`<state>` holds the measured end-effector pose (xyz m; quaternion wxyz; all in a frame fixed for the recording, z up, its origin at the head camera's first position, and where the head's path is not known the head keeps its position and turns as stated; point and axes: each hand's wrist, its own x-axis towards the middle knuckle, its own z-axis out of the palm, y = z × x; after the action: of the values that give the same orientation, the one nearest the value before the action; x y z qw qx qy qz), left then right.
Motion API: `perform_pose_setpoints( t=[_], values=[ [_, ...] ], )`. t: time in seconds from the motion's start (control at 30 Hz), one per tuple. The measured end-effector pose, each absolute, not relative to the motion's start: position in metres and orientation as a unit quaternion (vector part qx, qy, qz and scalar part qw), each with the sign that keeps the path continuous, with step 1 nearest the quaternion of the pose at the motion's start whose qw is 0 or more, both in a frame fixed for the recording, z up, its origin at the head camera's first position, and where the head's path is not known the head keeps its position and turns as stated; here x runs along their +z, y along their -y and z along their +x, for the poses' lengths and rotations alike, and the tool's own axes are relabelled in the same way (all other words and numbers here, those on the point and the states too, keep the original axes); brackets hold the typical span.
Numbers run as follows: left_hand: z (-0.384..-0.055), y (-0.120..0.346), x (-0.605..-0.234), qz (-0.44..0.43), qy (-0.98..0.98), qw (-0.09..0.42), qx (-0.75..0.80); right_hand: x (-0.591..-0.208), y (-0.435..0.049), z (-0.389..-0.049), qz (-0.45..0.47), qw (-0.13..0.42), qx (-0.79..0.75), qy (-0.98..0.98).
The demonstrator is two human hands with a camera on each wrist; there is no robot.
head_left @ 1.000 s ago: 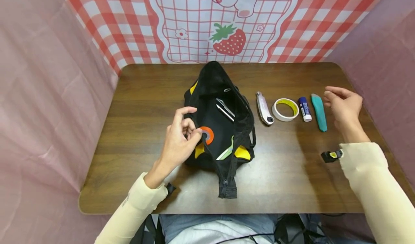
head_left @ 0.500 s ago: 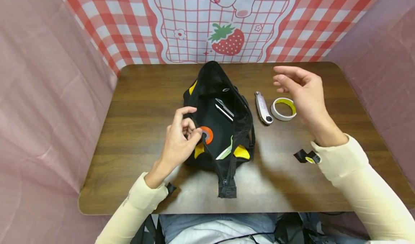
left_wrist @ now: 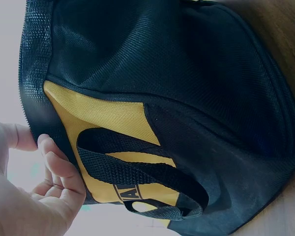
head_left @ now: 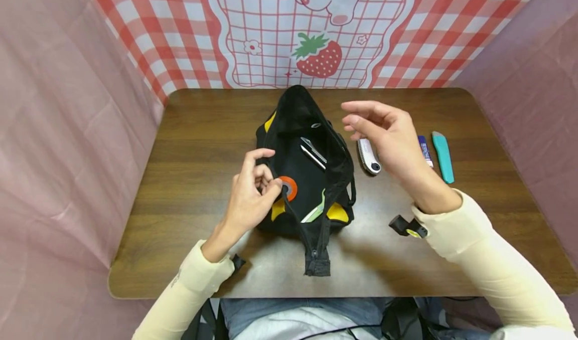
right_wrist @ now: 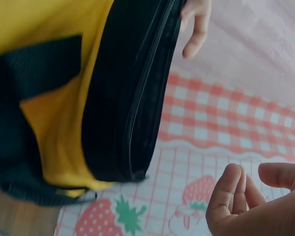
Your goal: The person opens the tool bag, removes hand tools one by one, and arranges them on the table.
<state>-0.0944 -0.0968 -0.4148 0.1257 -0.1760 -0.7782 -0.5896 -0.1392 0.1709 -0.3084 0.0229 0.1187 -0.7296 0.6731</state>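
Note:
A black and yellow zip bag (head_left: 298, 199) stands open-topped at the middle of the table. My left hand (head_left: 248, 197) pinches its near left zipper edge between thumb and fingers, as the left wrist view also shows. Inside lie an orange ring-shaped roll (head_left: 292, 188), a slim white and black cutter (head_left: 313, 153) and a green-handled item (head_left: 314, 212), partly hidden. Right of the bag, my right hand (head_left: 390, 137) hovers with nothing in its fingers, which are bent loosely. In the right wrist view, that hand (right_wrist: 260, 201) is apart from the bag's rim.
A pale utility knife (head_left: 369, 158) lies below the right hand, partly covered. Farther right are a blue glue stick (head_left: 425, 150), partly hidden, and a teal cutter (head_left: 443, 157). Pink curtains (head_left: 58, 129) flank the wooden table (head_left: 189, 179).
My right hand has moved left from beside the teal cutter to near the bag. It now covers the white tape roll. The left hand keeps its hold on the bag's edge.

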Motion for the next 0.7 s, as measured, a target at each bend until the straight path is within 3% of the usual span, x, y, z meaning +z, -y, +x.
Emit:
perform_pose_setpoints(
  t=[0.27, 0.7],
  values=[
    [-0.094, 0.097, -0.411, -0.167, 0.781, 0.126, -0.588, -0.315, -0.138, -0.135, 0.137, -0.061, 0.642, 0.752],
    [-0.093, 0.100, -0.413, -0.190, 0.775, 0.132, -0.588, -0.337, -0.127, -0.154, 0.096, -0.130, 0.654, 0.739]
  ],
)
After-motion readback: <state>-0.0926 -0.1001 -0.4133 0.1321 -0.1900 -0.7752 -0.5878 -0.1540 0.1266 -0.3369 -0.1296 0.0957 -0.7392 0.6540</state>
